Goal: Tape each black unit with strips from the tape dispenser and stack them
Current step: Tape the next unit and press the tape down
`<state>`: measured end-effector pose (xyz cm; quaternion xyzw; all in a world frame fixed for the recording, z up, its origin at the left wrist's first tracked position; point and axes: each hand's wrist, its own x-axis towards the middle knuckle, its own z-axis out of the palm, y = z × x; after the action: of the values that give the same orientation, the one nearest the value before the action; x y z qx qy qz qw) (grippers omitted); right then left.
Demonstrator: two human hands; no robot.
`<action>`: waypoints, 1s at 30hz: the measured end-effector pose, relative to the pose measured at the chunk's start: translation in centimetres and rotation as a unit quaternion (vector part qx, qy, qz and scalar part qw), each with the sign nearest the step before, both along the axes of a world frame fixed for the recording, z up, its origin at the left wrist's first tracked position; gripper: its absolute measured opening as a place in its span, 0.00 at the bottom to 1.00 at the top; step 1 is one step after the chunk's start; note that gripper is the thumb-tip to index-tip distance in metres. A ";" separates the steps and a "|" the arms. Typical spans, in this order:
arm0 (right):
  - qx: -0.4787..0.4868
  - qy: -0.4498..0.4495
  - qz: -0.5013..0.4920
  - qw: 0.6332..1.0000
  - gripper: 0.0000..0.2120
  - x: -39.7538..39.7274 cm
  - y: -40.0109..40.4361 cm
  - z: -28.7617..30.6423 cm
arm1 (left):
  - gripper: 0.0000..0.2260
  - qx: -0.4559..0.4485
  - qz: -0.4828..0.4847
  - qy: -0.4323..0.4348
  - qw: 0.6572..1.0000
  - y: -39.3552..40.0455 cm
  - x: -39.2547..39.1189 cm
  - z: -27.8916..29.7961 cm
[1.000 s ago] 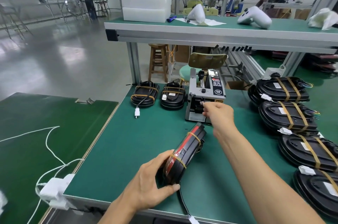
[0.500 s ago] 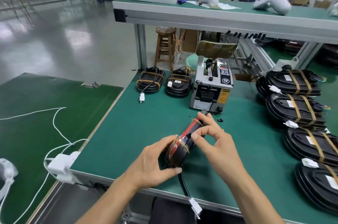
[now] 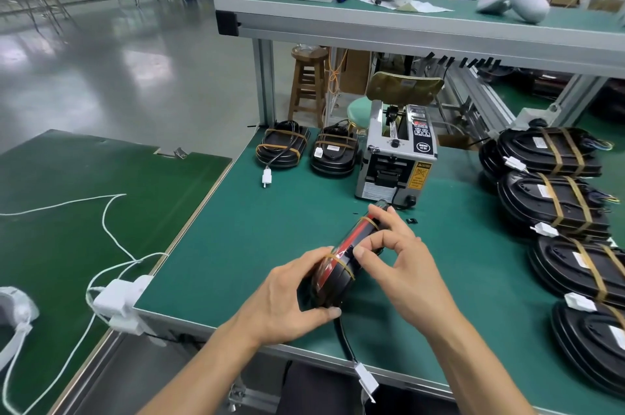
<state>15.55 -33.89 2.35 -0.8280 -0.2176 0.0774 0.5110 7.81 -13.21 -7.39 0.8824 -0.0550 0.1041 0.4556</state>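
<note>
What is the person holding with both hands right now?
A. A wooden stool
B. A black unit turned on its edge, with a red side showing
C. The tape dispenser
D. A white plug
B: the left hand grips the near end of the black unit, which stands on edge, while the right hand pinches at its side; the tape dispenser stands untouched behind.

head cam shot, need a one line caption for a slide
Both hands, left hand and right hand, hold a black unit on edge before the tape dispenser.
</note>
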 end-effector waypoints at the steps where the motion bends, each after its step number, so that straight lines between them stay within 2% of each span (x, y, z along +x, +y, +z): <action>1: -0.003 -0.004 -0.002 1.000 0.09 0.0 0.0 0.0 | 0.38 -0.001 0.000 0.001 1.000 0.0 0.0 0.0; 30: -0.005 -0.060 -0.050 0.997 0.10 -0.3 0.7 -1.4 | 0.38 0.009 -0.005 -0.006 1.000 -0.1 0.0 0.0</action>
<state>15.25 -33.15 0.96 -0.8436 -0.2058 0.0032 0.4960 7.84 -13.28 -7.34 0.8854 -0.0626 0.1065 0.4481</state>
